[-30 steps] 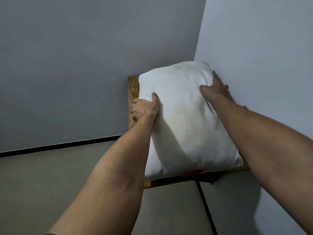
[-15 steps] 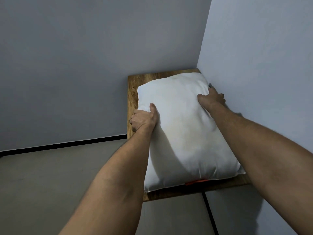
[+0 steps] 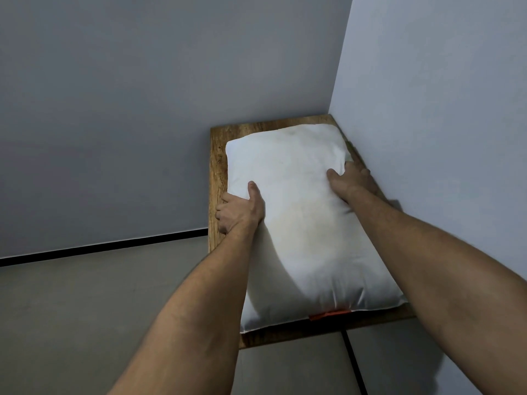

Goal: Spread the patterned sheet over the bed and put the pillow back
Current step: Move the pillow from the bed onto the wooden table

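Pillow (image 3: pixel 299 223) lies flat on the wooden top (image 3: pixel 218 166), toward its far right corner beside the wall (image 3: pixel 427 138). In the head view, the left hand (image 3: pixel 238 213) clamps its left edge, thumb on top and fingers tucked under. The right hand (image 3: pixel 352 181) grips the right edge likewise. Lifted unevenly, I reckon it could sag and slip one grip, or snag the near edge.

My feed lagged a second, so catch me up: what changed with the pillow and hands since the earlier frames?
The pillow has come down from its raised tilt in the corner and lies flatter on the wooden board, whose far edge now shows. The left hand and right hand still grip its two sides; nothing was let go. The board stays put.
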Tool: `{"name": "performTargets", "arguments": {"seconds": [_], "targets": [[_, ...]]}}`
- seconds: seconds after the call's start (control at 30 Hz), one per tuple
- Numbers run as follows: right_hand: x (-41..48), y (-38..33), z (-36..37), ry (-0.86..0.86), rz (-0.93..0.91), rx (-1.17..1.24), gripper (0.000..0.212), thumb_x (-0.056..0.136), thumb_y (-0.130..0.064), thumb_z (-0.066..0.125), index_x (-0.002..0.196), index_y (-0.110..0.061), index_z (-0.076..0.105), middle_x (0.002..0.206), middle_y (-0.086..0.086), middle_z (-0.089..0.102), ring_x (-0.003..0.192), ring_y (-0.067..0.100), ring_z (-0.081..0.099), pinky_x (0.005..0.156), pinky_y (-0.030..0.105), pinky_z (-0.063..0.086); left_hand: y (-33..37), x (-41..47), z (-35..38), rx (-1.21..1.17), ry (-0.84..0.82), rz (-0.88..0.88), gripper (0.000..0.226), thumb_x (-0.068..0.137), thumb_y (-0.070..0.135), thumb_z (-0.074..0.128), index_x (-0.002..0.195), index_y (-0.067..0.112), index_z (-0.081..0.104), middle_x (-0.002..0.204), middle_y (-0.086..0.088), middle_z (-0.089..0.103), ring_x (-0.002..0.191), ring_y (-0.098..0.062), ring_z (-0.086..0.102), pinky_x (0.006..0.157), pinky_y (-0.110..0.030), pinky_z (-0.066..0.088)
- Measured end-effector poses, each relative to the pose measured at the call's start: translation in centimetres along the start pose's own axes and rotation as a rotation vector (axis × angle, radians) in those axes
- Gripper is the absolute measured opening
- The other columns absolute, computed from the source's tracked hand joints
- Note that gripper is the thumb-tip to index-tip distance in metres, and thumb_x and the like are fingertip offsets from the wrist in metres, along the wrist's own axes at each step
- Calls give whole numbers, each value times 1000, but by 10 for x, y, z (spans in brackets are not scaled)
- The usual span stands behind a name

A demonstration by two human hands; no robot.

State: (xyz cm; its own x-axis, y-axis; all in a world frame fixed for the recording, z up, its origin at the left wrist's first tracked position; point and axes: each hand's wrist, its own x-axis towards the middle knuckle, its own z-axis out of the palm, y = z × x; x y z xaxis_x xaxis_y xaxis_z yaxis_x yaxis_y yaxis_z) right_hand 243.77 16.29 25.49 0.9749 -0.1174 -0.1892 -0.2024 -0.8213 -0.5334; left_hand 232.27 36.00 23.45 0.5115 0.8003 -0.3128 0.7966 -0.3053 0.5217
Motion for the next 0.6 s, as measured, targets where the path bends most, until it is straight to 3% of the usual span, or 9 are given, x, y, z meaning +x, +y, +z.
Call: {"name": "performTargets", "arguments": {"seconds": [0.27, 0.47, 0.6], "targets": [[5, 3, 7, -33, 18, 17, 70, 97, -59, 44, 154, -22, 33, 159, 17, 29, 146, 37, 29, 118, 50, 27, 7, 5, 1, 52, -1, 20, 87, 92, 74, 28, 147, 6, 32, 143, -21, 42, 129, -37, 43, 95, -52, 41], [-4, -9, -13, -65, 39, -88, 71, 99, -61, 39, 158, -22, 27, 159, 17, 27, 143, 38, 31, 114, 50, 30, 18, 7, -17, 104, 102, 177, 88, 91, 74, 32, 149, 8, 33, 144, -18, 42, 131, -35, 42, 95, -55, 42], [-20, -32, -34, -18, -45, -147, 68, 101, -60, 37, 158, -24, 27, 158, 14, 28, 141, 36, 34, 110, 47, 33, 33, -6, -39, 80, 170, 278, 84, 93, 72, 31, 147, 7, 36, 141, -18, 44, 129, -35, 44, 95, -52, 42]]}}
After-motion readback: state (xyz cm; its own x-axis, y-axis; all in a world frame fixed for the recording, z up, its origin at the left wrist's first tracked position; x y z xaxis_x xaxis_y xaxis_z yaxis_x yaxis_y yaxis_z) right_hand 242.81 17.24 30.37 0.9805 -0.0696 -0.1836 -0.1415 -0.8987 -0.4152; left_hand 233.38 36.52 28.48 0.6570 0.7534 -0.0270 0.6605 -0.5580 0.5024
